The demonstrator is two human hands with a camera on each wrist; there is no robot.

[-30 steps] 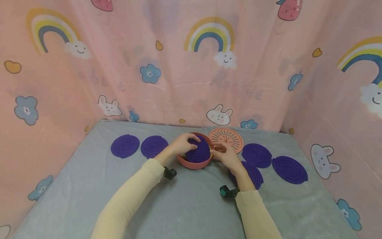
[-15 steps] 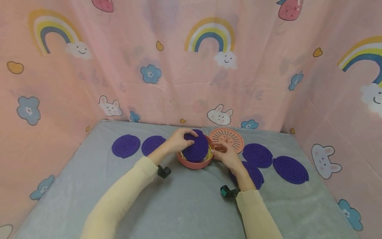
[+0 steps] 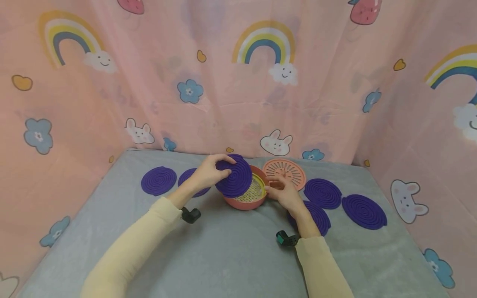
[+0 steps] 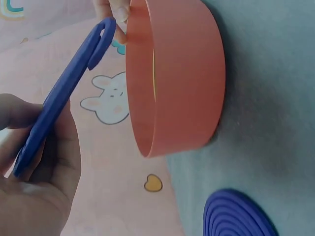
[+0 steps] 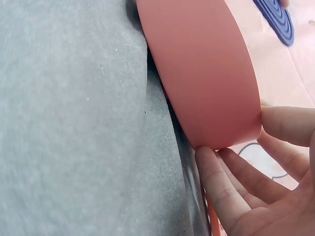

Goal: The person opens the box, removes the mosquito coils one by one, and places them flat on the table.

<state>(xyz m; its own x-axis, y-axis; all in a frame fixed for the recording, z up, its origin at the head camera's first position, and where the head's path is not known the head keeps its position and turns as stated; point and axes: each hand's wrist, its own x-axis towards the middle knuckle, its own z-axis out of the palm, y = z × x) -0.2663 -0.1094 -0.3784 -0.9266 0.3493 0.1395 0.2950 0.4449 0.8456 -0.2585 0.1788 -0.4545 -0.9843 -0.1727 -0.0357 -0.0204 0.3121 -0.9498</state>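
Note:
My left hand [image 3: 208, 171] pinches a purple mosquito coil [image 3: 237, 178] between thumb and fingers. It tilts above the left side of a round coral coil holder [image 3: 246, 205]. In the left wrist view the coil [image 4: 64, 88] appears edge-on, apart from the holder wall [image 4: 187, 78]. Inside the holder shows a yellow-rimmed metal mesh [image 3: 249, 195], partly covered by the coil. At the holder's right side my right hand [image 3: 285, 196] grips its rim, thumb and fingers against the wall [image 5: 206, 73].
A slotted coral lid [image 3: 286, 170] lies behind the right hand. Two flat coils lie to the left, one [image 3: 158, 181] in full view. To the right are three more, including a coil [image 3: 322, 193] and an outer coil [image 3: 364, 211]. A printed curtain [image 3: 223, 120] stands behind the grey tabletop [image 3: 231, 256].
My left hand has lifted the mosquito coil out of the holder and moved it left, uncovering the mesh inside. The right hand has kept its place at the rim.

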